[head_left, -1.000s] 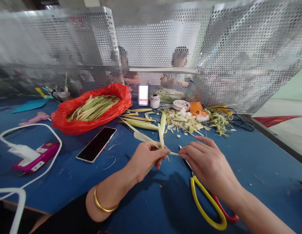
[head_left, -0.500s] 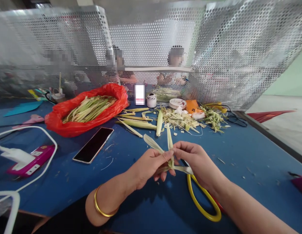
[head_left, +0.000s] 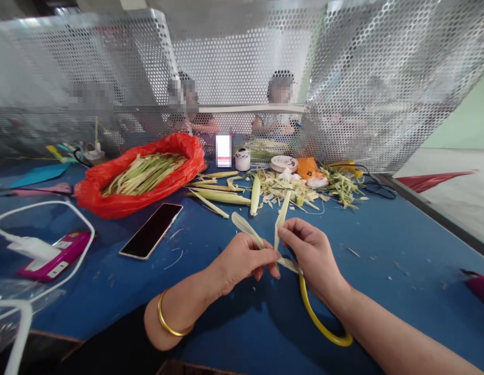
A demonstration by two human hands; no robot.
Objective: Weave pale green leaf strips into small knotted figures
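Observation:
Pale corn husk strips (head_left: 281,219) cross between my two hands above the blue table. My left hand (head_left: 247,262) pinches them where they meet, thumb on top; one strip sticks out up and to the left. Between thumb and fingers, my right hand (head_left: 308,250) grips the upright strip, and another strip runs underneath toward its palm. Under the right hand and wrist lie scissors with a yellow handle (head_left: 320,323); their blades are hidden. Beyond my hands, several husk pieces (head_left: 218,197) lie on the table.
A red plastic bag (head_left: 93,203) of husk strips stands at the left, near a dark phone (head_left: 152,232) and a purple power strip (head_left: 76,250) with a white cable. Husk scraps (head_left: 279,190) pile at the back. Behind a perforated metal screen (head_left: 242,57) sit other people.
My right hand has shifted its pinch onto the upright strip, which now leans right. The left hand keeps its hold at the crossing. The view has moved slightly.

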